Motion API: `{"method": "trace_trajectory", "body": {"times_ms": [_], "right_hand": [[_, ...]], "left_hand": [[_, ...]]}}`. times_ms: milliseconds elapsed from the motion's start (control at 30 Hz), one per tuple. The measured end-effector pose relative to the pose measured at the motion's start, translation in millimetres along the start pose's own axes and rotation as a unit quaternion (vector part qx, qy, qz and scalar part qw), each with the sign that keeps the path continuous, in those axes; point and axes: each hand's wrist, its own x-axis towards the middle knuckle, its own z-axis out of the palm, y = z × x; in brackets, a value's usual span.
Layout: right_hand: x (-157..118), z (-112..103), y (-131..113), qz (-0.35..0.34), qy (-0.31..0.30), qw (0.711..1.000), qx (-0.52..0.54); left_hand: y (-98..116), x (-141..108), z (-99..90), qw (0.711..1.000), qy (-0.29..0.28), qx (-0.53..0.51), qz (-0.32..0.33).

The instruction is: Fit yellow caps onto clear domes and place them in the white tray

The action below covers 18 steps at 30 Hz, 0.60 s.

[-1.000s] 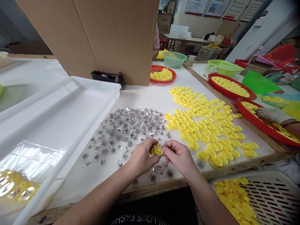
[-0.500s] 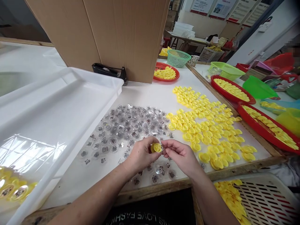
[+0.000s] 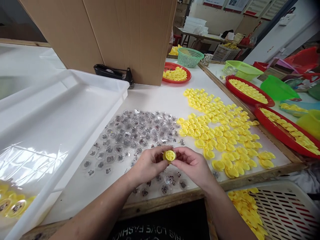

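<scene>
My left hand [image 3: 149, 164] and my right hand [image 3: 191, 166] meet low in the middle of the view, both holding a round yellow plastic cap [image 3: 169, 156] by its rim. Its flat face turns up toward me. Below and left of my hands, a layer of transparent plastic capsules [image 3: 132, 135] with small dark figures inside is spread on the white table [image 3: 152, 101]. To the right of my right hand lie several loose yellow caps [image 3: 225, 141], a few touching distance from my fingers.
A white plastic tray [image 3: 97, 83] stands left of the table, and a cardboard partition [image 3: 97, 33] rises behind it. Red trays of yellow caps [image 3: 282, 138] sit to the right. A white slotted basket [image 3: 287, 206] of caps sits at the near right.
My hands have drawn closer around the cap, and its flat face now turns more upward. A co-worker's gloved hand over the right red tray has gone from view.
</scene>
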Motion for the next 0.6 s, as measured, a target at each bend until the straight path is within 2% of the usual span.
{"method": "trace_trajectory", "body": {"times_ms": [300,467,600], "right_hand": [[0.4,-9.7,-2.2,-0.021,-0.027,0.993,-0.111],[0.1,-9.4,-6.1,-0.062,0.000,0.992,-0.111],[-0.5,-10.5,-10.1,-0.069,-0.021,0.991,-0.110]], "left_hand": [[0.2,-0.5,3.3,0.997,0.022,0.062,-0.035],[2.1,-1.0,3.1,0.997,0.005,0.045,-0.055],[2.3,-1.2,2.4,0.999,-0.009,0.011,-0.052]]}}
